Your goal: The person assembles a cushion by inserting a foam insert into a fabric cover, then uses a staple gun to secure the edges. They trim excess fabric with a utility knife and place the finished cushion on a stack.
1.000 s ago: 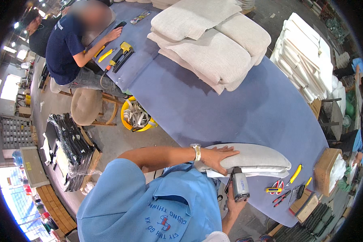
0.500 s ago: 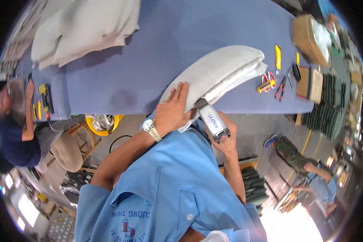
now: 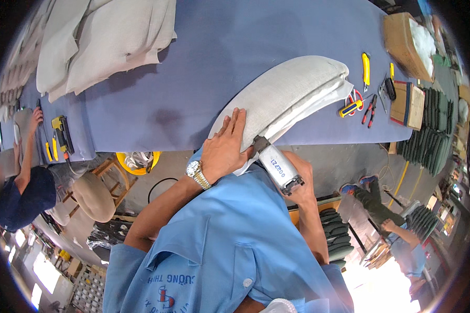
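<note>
clamping staple gun [image 3: 280,168] in right hand [image 3: 302,180], nose at near edge of pale cushion [image 3: 277,91], centre of frame; pressing its top with left hand [image 3: 224,148], fingers flat. looking partway done: showing white layer [image 3: 303,113] unclosed toward right end; unable to judge fastening under left hand.

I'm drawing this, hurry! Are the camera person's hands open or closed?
Left hand: open, laid on the pale cushion.
Right hand: closed, holding the silver tool.

Curved pale-grey cushion [image 3: 284,86] aslant on the blue table [image 3: 235,36], silver staple gun [image 3: 279,166] with dark nose at the cushion's near edge
</note>
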`<state>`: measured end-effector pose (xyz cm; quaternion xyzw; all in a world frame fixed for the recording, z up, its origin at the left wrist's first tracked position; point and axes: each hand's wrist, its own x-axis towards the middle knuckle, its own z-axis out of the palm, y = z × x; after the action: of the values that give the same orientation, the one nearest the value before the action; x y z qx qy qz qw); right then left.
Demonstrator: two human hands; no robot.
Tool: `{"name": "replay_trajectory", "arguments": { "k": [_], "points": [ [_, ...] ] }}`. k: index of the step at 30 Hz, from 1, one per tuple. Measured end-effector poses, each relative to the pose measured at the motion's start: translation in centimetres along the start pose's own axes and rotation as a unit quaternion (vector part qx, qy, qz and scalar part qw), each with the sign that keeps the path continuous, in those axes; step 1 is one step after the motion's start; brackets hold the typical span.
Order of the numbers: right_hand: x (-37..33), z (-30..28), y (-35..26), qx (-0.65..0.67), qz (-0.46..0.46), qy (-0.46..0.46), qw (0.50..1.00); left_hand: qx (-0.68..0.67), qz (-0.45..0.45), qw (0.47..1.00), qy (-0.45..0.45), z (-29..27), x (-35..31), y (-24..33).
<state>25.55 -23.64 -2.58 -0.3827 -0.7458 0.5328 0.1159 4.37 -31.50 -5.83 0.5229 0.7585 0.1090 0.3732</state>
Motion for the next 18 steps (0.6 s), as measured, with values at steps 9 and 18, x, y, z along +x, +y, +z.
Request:
{"name": "replay_trajectory", "arguments": {
  "k": [9, 18],
  "points": [
    [1.2, -0.9, -1.6, -0.026, 0.037, -0.049, 0.998, -0.014, 0.004, 1.0, 0.002, -0.1, 0.0, -0.3],
    [1.3, -0.3, -2.4, -0.056, 0.044, -0.042, 0.997, -0.024, 0.013, 1.0, 0.015, 0.5, -0.2, -0.6]
  ]
}}
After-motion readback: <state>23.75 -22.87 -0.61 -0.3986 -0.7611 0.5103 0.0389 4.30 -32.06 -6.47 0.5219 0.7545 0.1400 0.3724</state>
